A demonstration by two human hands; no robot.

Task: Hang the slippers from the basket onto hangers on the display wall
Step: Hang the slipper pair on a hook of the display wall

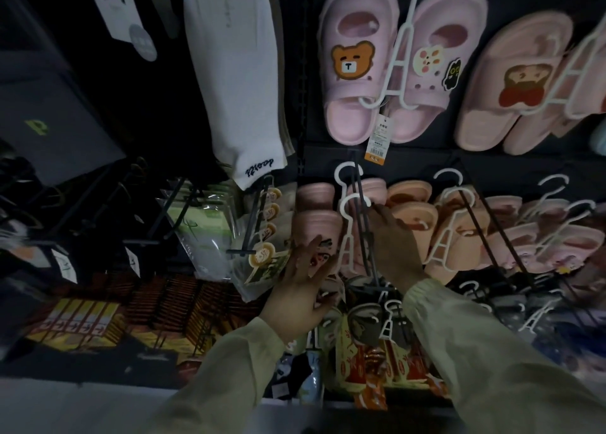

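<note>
Pink slippers hang on a white hanger on the lower peg of the display wall. Left hand presses against the slipper, fingers spread and released. Right hand reaches to the hanger's hook; its grasp cannot be told. Bear-patch slippers hang above.

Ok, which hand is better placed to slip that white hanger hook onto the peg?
Right, probably. The right hand has fingertips at the white hanger's hook beside the peg; the left hand is lower, on the pink slipper.
</note>
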